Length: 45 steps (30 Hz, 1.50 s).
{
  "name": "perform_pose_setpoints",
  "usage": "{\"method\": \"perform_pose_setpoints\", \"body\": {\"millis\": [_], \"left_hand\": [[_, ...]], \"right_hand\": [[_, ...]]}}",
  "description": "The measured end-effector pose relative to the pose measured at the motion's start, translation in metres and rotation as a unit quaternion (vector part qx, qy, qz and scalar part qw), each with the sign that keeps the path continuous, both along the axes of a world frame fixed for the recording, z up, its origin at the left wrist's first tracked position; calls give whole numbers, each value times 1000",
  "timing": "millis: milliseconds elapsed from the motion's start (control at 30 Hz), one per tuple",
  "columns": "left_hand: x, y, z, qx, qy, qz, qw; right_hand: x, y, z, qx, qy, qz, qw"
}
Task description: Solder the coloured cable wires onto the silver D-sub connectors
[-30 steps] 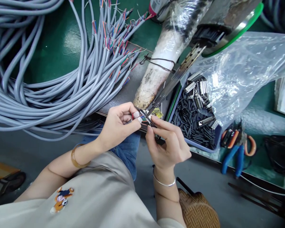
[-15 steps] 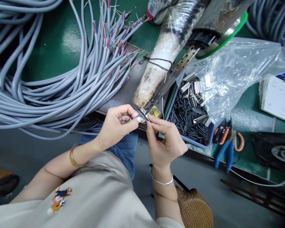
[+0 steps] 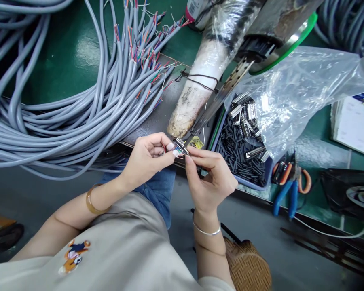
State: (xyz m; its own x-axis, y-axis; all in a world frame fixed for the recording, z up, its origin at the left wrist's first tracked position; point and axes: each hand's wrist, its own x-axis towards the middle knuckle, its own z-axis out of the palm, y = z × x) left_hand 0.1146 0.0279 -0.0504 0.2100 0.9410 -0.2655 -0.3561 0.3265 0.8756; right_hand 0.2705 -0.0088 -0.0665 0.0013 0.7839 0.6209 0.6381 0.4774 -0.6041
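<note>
My left hand (image 3: 150, 157) is closed, thumb and forefinger pinching thin coloured wires (image 3: 178, 150) against a small multi-pin metal connector (image 3: 180, 144). My right hand (image 3: 210, 178) pinches the connector's right end between thumb and fingertips. Down to the connector slants a soldering iron (image 3: 230, 85) with a perforated metal barrel; its tip is at or very near the pins, and contact is hard to tell. Beside it hangs a stained white tube (image 3: 194, 97) wrapped in clear film. The fingers partly cover the wires and the connector.
Grey cables (image 3: 79, 109) with stripped coloured ends lie across the left of the bench. At right, a blue tray (image 3: 267, 182) holds black sleeves (image 3: 233, 149) and metal connectors (image 3: 245, 113). Beyond are a plastic bag (image 3: 303, 89), blue-handled pliers (image 3: 286, 194) and a woven stool (image 3: 247, 266).
Both hands and the connector have shifted slightly left in view, as has the bench scene. The soldering iron's tip now appears across the connector's pins. Both pinches stay closed.
</note>
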Motion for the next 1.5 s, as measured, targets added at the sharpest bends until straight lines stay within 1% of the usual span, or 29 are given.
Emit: {"method": "perform_pose_setpoints", "body": {"millis": [200, 300, 367, 467, 533, 567, 667, 700, 733, 800, 867, 933, 967, 1000, 1033, 1100, 1167, 1233, 1300, 1400, 1500], "left_hand": [[1, 3, 0, 23, 6, 7, 1000], [1, 3, -1, 22, -7, 4, 1000], [0, 2, -2, 3, -3, -12, 1000], [-3, 0, -3, -36, 18, -58, 998], [-4, -1, -3, -51, 27, -82, 995], [-4, -2, -3, -52, 27, -87, 995], [-4, -4, -2, -47, 17, -92, 994], [-4, -4, -3, -45, 14, -93, 995], [-4, -5, -3, -43, 13, -93, 995], [-5, -7, -5, -42, 16, -93, 995], [-6, -9, -7, -41, 23, -87, 995], [-7, -10, -8, -38, 28, -80, 996], [-7, -10, -8, -37, 29, -78, 996], [-8, -11, -7, -37, 29, -76, 996], [-8, -11, -7, -37, 29, -74, 996], [-8, -11, -6, -38, 27, -70, 996], [-7, -10, -4, -36, 19, -67, 997], [-5, -9, -3, -26, 4, -58, 998], [-2, -6, -2, -8, -14, -39, 999], [1, -2, -1, 13, -20, -11, 1000], [3, 0, -1, 17, -9, 3, 1000]], "right_hand": [[1, 3, 2, 7, -25, 3, 1000], [1, 5, 2, 2, -12, 3, 1000], [3, 5, 2, -20, 7, 12, 1000], [9, 2, 8, -51, 23, 7, 998], [14, 0, 14, -63, 4, 0, 998], [15, -1, 17, -73, -15, 7, 997], [17, -4, 24, -117, -71, 57, 989], [18, -6, 24, -118, -82, 59, 988], [18, -7, 23, -111, -85, 49, 989], [18, -12, 19, -68, -71, 0, 995], [19, -17, 14, 18, -28, -54, 998], [19, -22, 9, 111, 32, -88, 989], [18, -24, 7, 140, 54, -97, 984], [16, -24, 5, 148, 67, -103, 981], [14, -25, 4, 141, 65, -107, 982], [10, -23, 1, 99, 24, -105, 989], [6, -20, -1, 47, -14, -77, 996], [3, -17, -3, 13, -27, -36, 999], [1, -15, -4, 4, -17, -16, 1000], [0, -11, -6, 13, -9, -18, 1000], [0, -7, -8, 17, 0, -13, 1000]]}}
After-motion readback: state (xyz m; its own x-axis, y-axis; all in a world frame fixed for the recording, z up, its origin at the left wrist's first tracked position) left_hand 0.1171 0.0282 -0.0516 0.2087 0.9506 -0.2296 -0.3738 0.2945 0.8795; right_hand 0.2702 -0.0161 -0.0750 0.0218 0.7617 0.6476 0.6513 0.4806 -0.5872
